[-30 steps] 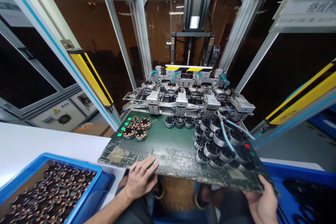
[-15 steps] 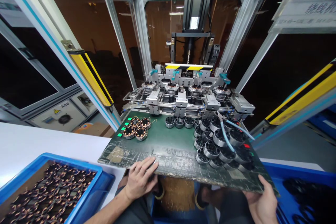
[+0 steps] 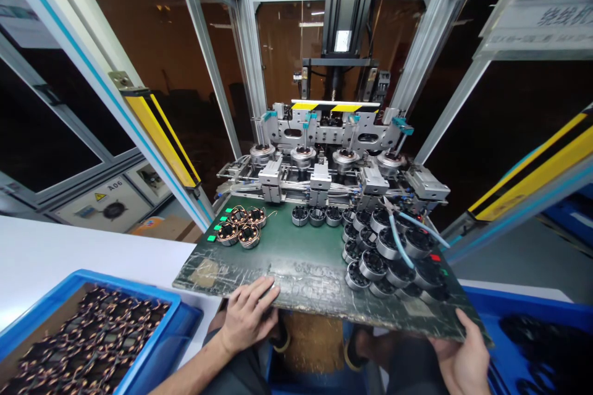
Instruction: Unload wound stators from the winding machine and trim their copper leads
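Four copper-wound stators sit at ten o'clock on the green worktop. Three bare stator cores line up at twelve, beside an uncountable pile at three, topped by one pair of pliers. The left hand, half open and holding nothing, rests over the near edge at eight; the right hand cups the corner at four, its firmness unclear. Bare surface runs from centre to near edge.

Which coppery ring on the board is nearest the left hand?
The front-right copper-wound stator; the other three sit farther left or back from the left hand.
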`<state>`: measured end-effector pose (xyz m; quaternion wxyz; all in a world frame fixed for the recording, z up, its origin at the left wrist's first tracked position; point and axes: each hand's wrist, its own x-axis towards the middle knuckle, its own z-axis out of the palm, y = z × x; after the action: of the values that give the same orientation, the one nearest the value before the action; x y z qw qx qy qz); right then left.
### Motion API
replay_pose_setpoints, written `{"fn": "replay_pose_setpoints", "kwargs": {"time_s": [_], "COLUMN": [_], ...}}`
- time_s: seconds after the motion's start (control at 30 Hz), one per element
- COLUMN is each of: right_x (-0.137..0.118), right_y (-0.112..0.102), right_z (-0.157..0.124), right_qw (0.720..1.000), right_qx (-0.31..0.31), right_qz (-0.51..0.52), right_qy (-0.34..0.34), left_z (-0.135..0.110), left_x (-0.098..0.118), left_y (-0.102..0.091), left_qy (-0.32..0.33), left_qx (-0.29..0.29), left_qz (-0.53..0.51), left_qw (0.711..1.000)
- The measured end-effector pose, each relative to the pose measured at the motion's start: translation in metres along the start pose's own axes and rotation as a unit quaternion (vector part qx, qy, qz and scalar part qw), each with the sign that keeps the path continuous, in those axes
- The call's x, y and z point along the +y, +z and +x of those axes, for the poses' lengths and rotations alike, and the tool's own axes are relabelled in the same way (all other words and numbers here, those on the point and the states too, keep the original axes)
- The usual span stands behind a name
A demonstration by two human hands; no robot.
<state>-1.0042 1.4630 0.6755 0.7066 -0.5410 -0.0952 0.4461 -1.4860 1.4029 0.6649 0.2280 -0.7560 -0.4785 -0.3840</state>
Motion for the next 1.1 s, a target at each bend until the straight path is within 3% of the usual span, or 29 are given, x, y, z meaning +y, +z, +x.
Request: {"fn": "replay_pose_setpoints", "kwargs": {"time_s": [1.1], "right_x": [-0.0018], "right_y": [0.0027], "right_z": [-0.0014], "right_qw": [1.0], "right_qx": [0.017], "right_qz": [0.007], "right_qy": [0.012], "left_z": [-0.0027], "left_x": [-0.001], "left_y": [0.0016], "left_qy": [0.001], "left_qx": [0.001], "left_qz": [-0.006], "left_qw": [1.0]}}
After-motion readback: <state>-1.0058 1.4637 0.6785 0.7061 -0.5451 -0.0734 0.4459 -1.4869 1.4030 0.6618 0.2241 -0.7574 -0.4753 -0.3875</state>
